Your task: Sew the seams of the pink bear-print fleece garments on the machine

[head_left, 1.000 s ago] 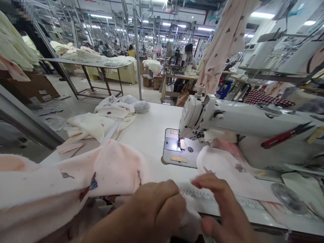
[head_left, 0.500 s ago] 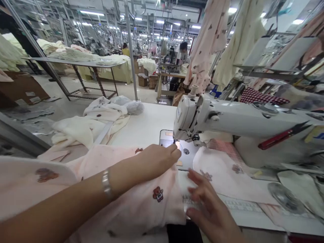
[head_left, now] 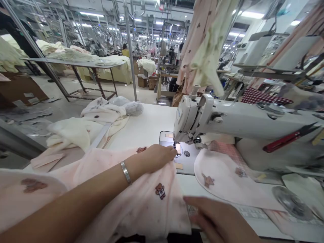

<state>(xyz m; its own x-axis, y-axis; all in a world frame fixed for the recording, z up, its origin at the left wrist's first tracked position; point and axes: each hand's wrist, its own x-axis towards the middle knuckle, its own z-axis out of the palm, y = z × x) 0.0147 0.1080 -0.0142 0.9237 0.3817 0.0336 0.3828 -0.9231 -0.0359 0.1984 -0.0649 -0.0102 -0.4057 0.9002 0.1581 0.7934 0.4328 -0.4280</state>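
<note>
My left hand lies on a pale pink garment printed with small teddy bears, its fingers gathering the cloth just short of the sewing machine's needle. A metal bangle circles that wrist. My right hand is blurred at the garment's near edge, beside a small printed label. Whether its fingers grip the cloth is hidden by the blur. To the right of the needle plate lies a rounded pink fabric piece.
The white industrial sewing machine fills the right side, with red-handled snips on its table. Garments hang above it. Cream and pink cloth is heaped on the white table at the left. Other workstations stretch behind.
My left hand has moved from the near edge up to the needle area, and the garment now spreads toward the machine. My right hand has dropped toward the table's near edge.
</note>
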